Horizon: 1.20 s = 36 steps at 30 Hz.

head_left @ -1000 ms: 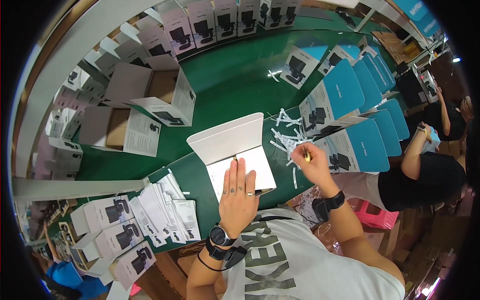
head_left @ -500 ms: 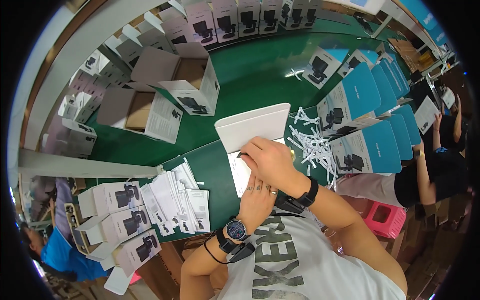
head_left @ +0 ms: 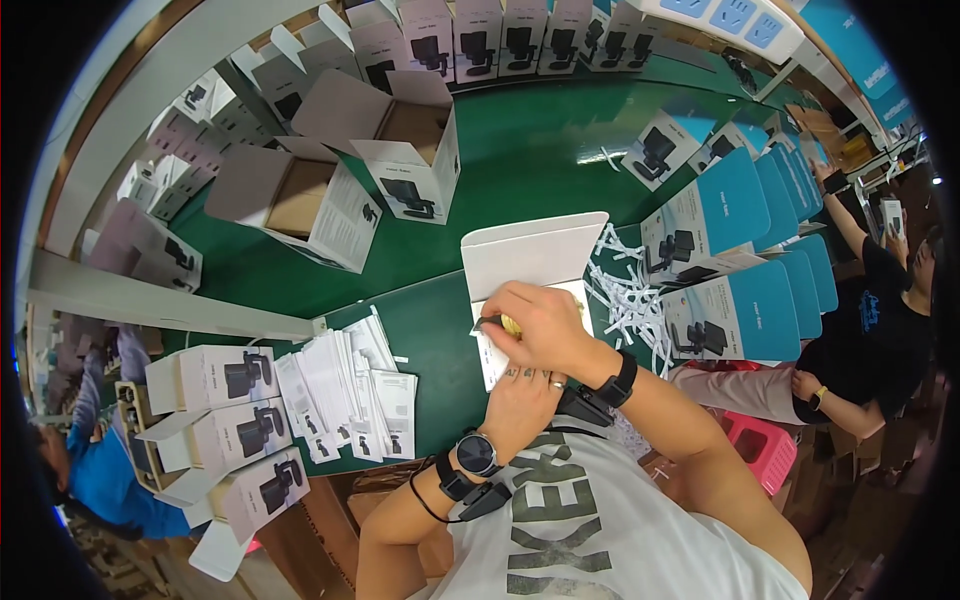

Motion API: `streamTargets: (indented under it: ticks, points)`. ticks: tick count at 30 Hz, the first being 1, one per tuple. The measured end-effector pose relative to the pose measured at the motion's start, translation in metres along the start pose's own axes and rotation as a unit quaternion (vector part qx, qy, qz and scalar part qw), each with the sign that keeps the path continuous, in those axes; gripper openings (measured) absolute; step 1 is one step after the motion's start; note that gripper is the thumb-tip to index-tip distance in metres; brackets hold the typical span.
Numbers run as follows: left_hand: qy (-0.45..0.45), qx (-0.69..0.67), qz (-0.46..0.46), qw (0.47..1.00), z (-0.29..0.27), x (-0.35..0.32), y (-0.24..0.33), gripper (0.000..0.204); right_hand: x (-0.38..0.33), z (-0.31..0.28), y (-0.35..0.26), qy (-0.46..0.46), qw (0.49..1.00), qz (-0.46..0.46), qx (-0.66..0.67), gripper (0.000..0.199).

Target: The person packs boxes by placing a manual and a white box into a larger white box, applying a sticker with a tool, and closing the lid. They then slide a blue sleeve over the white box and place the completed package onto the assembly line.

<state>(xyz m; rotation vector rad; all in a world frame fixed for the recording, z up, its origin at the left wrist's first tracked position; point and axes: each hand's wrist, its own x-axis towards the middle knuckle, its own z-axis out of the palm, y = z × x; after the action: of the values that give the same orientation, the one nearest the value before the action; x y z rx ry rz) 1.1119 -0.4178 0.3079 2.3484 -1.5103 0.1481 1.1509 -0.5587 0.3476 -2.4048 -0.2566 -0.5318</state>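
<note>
A flat white box (head_left: 535,258) lies in front of me on the green table (head_left: 520,150), its lid standing open toward the back. My left hand (head_left: 522,392) lies on the box's lower part; its fingertips are hidden under my right hand. My right hand (head_left: 540,322) reaches across the box with thumb and fingers pinched on a small yellowish piece (head_left: 511,323) near the box's left edge. Both wrists wear black watches or bands.
A pile of white leaflets (head_left: 345,385) and printed boxes (head_left: 215,375) sit to my left. Two open cartons (head_left: 400,150) stand behind. White paper strips (head_left: 635,300) and blue-white boxes (head_left: 740,310) lie right. A seated person in black (head_left: 870,330) works beside a pink stool (head_left: 755,445).
My right hand came from the paper strips on the right to the box and now crosses over my left hand. The view has tilted slightly toward the table.
</note>
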Motion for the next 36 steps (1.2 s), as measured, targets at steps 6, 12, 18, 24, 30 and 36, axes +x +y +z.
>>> streamTargets:
  ticks: [6,12,18,24,30,36]
  points:
    - [-0.088,-0.033,-0.015,0.995,-0.001,0.0,0.0,0.034,0.003,0.001,-0.006,-0.019,0.999,0.029,-0.038,0.02]
    - [0.053,0.035,0.014,0.998,-0.003,0.005,-0.011,0.044,-0.025,-0.056,0.011,0.074,0.987,0.125,0.074,0.021]
    - [0.047,-0.007,0.063,0.997,-0.015,0.006,-0.03,0.063,-0.044,-0.114,0.06,0.067,0.965,0.252,-0.041,0.029]
    - [0.013,-0.161,0.014,0.987,-0.047,-0.004,-0.036,0.067,-0.031,-0.091,0.007,0.08,0.841,0.292,0.449,0.031]
    - [0.092,-0.289,-0.043,0.952,-0.065,-0.026,-0.049,0.057,-0.102,-0.085,-0.013,-0.027,0.92,0.249,0.301,0.046]
    - [0.26,-0.657,-0.261,0.658,-0.056,-0.036,-0.046,0.046,-0.091,-0.066,-0.025,-0.001,0.967,0.153,0.205,0.049]
